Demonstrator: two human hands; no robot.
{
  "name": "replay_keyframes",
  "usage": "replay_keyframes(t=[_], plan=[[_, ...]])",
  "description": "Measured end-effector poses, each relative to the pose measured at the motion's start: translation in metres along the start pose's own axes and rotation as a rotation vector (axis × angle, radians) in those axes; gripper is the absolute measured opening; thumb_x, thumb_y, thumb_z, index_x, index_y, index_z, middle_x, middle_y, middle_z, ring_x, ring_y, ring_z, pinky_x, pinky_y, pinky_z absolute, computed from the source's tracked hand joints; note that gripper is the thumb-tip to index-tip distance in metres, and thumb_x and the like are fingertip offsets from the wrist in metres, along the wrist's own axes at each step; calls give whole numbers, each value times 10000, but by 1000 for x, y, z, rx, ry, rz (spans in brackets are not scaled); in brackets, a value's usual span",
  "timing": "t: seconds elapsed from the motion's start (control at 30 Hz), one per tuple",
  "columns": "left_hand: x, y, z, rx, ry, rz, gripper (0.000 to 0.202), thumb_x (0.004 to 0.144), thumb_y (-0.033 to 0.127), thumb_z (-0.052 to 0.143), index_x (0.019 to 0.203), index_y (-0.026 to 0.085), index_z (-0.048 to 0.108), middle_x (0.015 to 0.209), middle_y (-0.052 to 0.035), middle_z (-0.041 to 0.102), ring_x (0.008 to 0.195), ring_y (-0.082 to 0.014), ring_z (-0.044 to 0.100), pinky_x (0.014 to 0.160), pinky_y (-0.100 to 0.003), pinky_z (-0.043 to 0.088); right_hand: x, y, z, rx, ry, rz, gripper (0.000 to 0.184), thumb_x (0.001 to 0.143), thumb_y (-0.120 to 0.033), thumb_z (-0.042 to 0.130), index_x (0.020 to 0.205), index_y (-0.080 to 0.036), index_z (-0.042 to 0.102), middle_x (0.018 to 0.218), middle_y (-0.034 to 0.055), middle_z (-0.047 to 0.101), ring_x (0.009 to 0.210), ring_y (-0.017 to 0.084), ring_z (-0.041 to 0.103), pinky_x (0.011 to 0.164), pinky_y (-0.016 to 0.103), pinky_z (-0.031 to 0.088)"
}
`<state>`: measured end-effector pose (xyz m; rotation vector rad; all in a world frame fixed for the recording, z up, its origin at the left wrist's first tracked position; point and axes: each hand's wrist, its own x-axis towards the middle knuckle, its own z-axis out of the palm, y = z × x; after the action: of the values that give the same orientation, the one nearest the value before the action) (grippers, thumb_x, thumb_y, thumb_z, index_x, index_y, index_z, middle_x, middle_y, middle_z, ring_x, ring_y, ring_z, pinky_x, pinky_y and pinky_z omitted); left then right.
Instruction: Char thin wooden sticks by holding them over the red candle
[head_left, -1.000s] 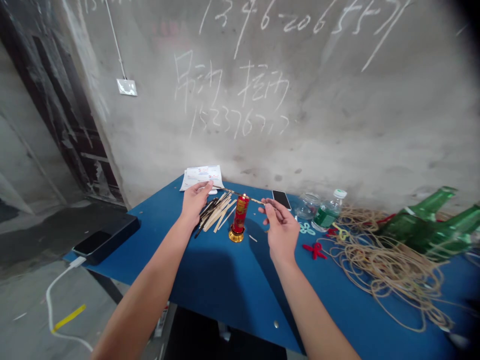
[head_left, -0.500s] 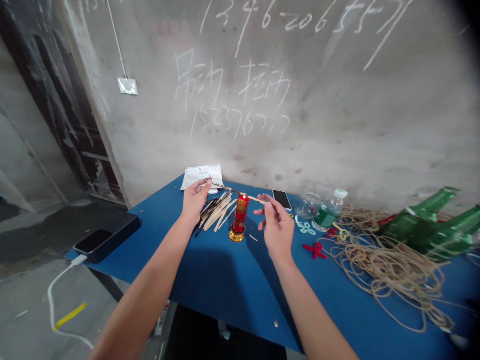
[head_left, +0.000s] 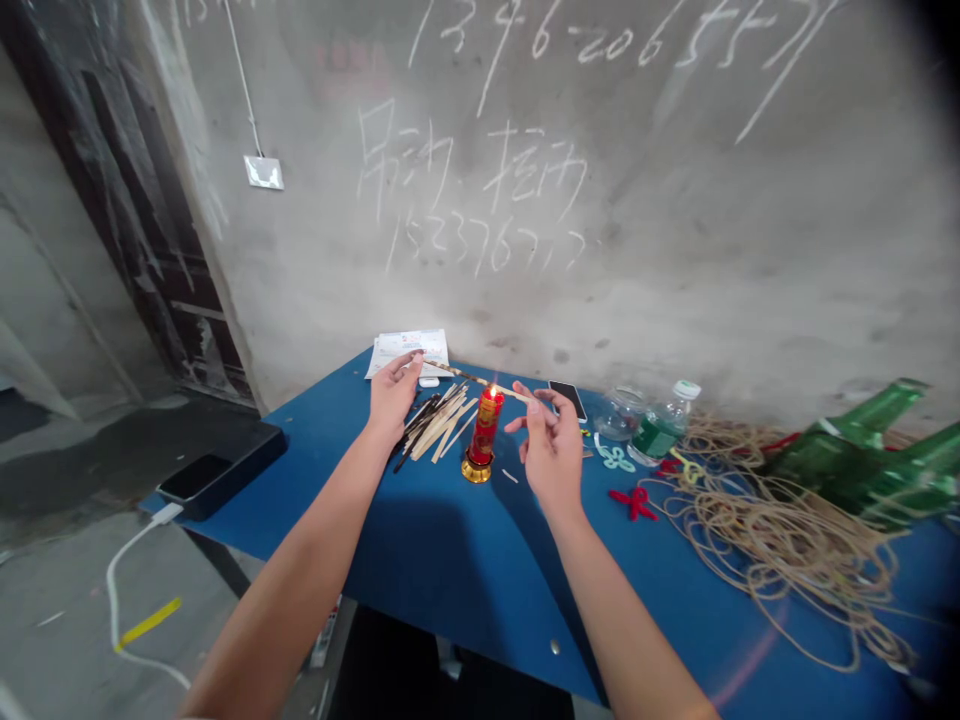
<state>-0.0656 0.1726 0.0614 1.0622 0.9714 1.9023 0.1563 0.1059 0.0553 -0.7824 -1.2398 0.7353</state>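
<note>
A thin wooden stick (head_left: 471,379) is held level over the flame of a red candle (head_left: 484,432) on a gold base. My left hand (head_left: 392,396) pinches the stick's left end. My right hand (head_left: 550,443) pinches its right end, fingers partly spread. The stick's middle looks darkened just above the flame. A pile of wooden sticks (head_left: 437,422), some charred, lies on the blue table (head_left: 420,560) between my left hand and the candle.
A phone (head_left: 566,399), a glass jar (head_left: 619,412) and a plastic bottle (head_left: 660,430) stand behind my right hand. Tangled tan cord (head_left: 780,540) and green bottles (head_left: 862,455) fill the right. A black box (head_left: 217,470) sits at the left edge, papers (head_left: 409,350) by the wall.
Both hands keep the stick over the flame; my right hand has shifted slightly left and closer to the candle. The view has drifted a little.
</note>
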Motion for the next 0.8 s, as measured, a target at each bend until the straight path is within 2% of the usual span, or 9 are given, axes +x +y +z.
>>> replay_keyframes(t=[0.13, 0.23, 0.5, 0.8], plan=[[2, -1, -1, -13, -35, 6, 580, 737, 487, 852, 1173, 124, 734, 521, 100, 337, 458, -53, 236, 444, -222, 158, 2, 3, -1, -25, 1, 1, 325, 960, -522, 601, 1087, -225, 562, 1324, 141, 701, 638, 128, 662, 387, 225, 375], [4, -3, -2, -22, -41, 1, 558, 743, 456, 848, 1181, 132, 726, 507, 103, 347, 443, -52, 237, 438, -216, 158, 2, 5, -1, -43, -11, 4, 307, 970, -502, 596, 1081, -218, 569, 1311, 142, 707, 631, 122, 654, 408, 231, 378], [5, -3, -3, -38, -29, -54, 558, 726, 406, 857, 1185, 116, 727, 517, 94, 386, 438, -46, 245, 429, -214, 154, 2, 7, 1, -64, -26, 6, 306, 963, -492, 605, 1068, -207, 571, 1270, 147, 725, 593, 109, 616, 546, 277, 474], [4, -1, -4, -32, -31, -60, 555, 720, 413, 856, 1177, 125, 730, 526, 92, 384, 442, -49, 261, 428, -207, 165, 3, 12, 1, -85, -31, -6, 336, 952, -524, 600, 1086, -215, 587, 1243, 136, 732, 591, 120, 596, 531, 280, 455]])
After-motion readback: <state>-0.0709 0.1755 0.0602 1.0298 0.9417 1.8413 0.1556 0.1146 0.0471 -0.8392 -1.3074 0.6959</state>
